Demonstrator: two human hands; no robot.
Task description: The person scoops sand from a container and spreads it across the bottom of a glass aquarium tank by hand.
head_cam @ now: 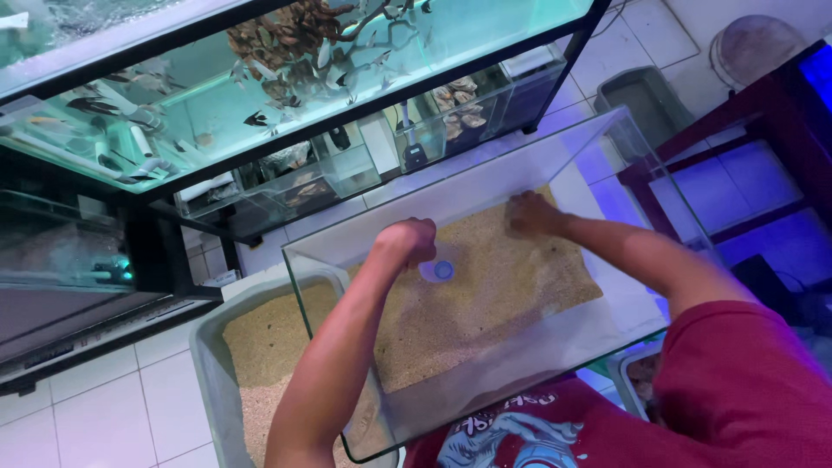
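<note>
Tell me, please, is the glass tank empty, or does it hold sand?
It holds sand: the glass tank has a tan sand layer over much of its floor.

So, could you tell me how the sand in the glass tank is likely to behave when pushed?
The sand looks loose, so it would probably spread and pile rather than slide whole. It likely shifts easily under the right hand. The smooth bare glass tank floor may let grains slip.
</note>
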